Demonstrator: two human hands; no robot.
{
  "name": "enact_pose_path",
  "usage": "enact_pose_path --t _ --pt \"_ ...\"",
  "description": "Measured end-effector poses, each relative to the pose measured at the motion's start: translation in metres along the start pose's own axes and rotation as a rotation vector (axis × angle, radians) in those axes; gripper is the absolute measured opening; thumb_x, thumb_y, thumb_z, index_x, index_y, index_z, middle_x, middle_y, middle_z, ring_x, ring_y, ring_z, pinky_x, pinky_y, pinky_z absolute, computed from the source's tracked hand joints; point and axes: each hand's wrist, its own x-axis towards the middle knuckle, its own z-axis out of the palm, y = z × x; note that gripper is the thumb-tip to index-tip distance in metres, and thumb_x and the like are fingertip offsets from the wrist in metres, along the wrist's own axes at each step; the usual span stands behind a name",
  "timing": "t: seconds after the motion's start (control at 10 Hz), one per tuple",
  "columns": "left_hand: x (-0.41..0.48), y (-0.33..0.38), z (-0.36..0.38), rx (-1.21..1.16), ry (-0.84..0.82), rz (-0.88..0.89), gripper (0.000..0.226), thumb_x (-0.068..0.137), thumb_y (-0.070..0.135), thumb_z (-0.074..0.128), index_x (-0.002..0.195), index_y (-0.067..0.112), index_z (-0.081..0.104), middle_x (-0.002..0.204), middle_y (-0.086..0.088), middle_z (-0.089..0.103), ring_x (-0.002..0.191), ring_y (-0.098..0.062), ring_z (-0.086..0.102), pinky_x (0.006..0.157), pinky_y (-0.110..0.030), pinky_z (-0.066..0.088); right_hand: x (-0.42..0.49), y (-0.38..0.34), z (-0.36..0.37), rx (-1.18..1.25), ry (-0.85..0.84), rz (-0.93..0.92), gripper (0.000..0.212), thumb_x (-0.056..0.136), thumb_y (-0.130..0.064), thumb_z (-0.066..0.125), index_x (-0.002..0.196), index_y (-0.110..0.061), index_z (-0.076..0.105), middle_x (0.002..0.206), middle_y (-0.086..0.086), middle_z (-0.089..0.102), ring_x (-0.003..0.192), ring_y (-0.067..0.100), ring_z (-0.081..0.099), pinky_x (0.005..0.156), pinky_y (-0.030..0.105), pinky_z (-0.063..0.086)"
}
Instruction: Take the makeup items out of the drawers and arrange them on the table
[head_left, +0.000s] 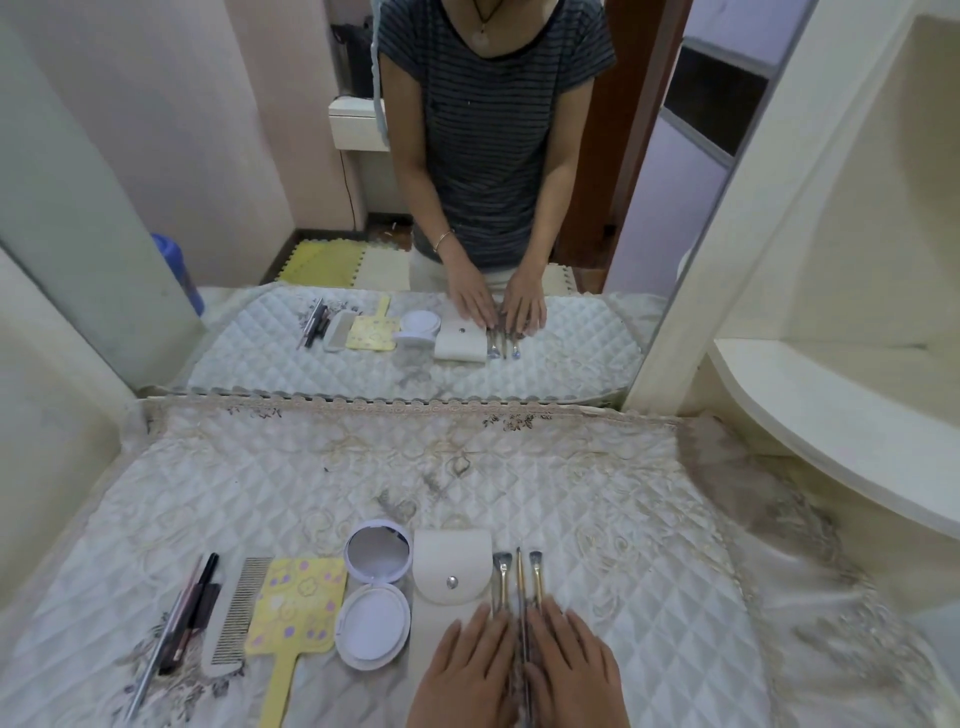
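Note:
Three makeup brushes (518, 577) lie side by side on the quilted table cover (623, 545), bristles pointing away from me. My left hand (467, 670) and my right hand (571, 665) rest flat, fingers extended, on either side of the brush handles and partly over them. Left of the brushes sits a cream snap pouch (451, 566), then an open round compact mirror (375, 597), a yellow hand mirror (298, 605), a white comb (236, 613) and several dark pencils (184, 618).
A large wall mirror (467, 182) stands behind the table and reflects me and the items. A curved white shelf (831, 415) juts out at the right. The far half of the table cover holds nothing.

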Motion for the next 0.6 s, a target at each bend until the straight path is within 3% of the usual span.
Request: enact_pose_path --t 0.1,0.2,0.3,0.4,0.5,0.6 --pt "0.006 -0.002 -0.012 -0.096 -0.086 -0.056 0.040 0.082 0.045 0.037 0.112 0.021 0.049 0.106 0.005 0.072 0.141 -0.017 0.010 0.116 -0.027 0.002 0.001 0.002 -0.002 0.013 0.021 -0.035 0.047 0.094 -0.045 0.008 0.113 -0.032 0.049 0.152 -0.028 -0.009 0.138 -0.010 -0.004 0.101 0.014 0.019" --pt "0.002 -0.012 -0.018 -0.136 -0.183 -0.063 0.054 0.068 0.049 0.043 0.112 0.020 0.049 0.138 -0.002 0.052 0.144 -0.015 -0.002 0.116 -0.026 -0.001 0.001 0.001 0.004 0.004 0.003 -0.088 0.046 0.094 -0.046 0.009 0.112 -0.034 0.049 0.152 -0.028 -0.009 0.139 -0.009 -0.005 0.100 0.019 0.016" --pt "-0.009 -0.021 -0.015 -0.193 -0.230 -0.020 0.061 0.062 0.050 0.044 0.115 0.019 0.048 0.157 -0.005 -0.002 0.145 -0.016 -0.006 0.111 -0.026 0.014 0.003 0.002 0.011 -0.004 0.012 -0.129 0.045 0.094 -0.046 0.009 0.110 -0.032 0.049 0.153 -0.025 -0.004 0.139 -0.008 -0.004 0.091 0.021 0.027" --pt "-0.015 -0.026 -0.016 -0.200 -0.271 0.017 0.065 0.062 0.053 0.044 0.117 0.019 0.047 0.157 -0.004 -0.012 0.145 -0.021 -0.003 0.091 -0.027 0.031 0.003 0.001 0.010 -0.016 0.035 -0.137 0.045 0.094 -0.044 0.010 0.106 -0.031 0.051 0.132 -0.016 0.055 0.139 -0.007 -0.004 0.093 0.019 0.025" --pt "-0.014 -0.026 -0.014 -0.185 -0.300 0.008 0.067 0.059 0.054 0.043 0.117 0.021 0.046 0.157 -0.003 -0.013 0.144 -0.018 -0.011 0.088 -0.026 0.031 0.002 0.003 0.012 -0.030 0.041 -0.118 0.046 0.093 -0.045 0.007 0.104 -0.033 0.050 0.099 -0.006 0.075 0.139 -0.009 -0.004 0.084 0.021 0.032" --pt "-0.010 -0.024 -0.014 -0.217 -0.293 0.014 0.071 0.055 0.057 0.048 0.116 0.022 0.045 0.157 -0.007 0.006 0.145 -0.017 0.000 0.088 -0.027 0.036 0.003 -0.002 0.006 0.021 0.043 -0.127 0.045 0.093 -0.045 0.007 0.103 -0.035 0.049 0.097 -0.005 0.075 0.131 0.000 0.027 0.080 0.021 0.035"
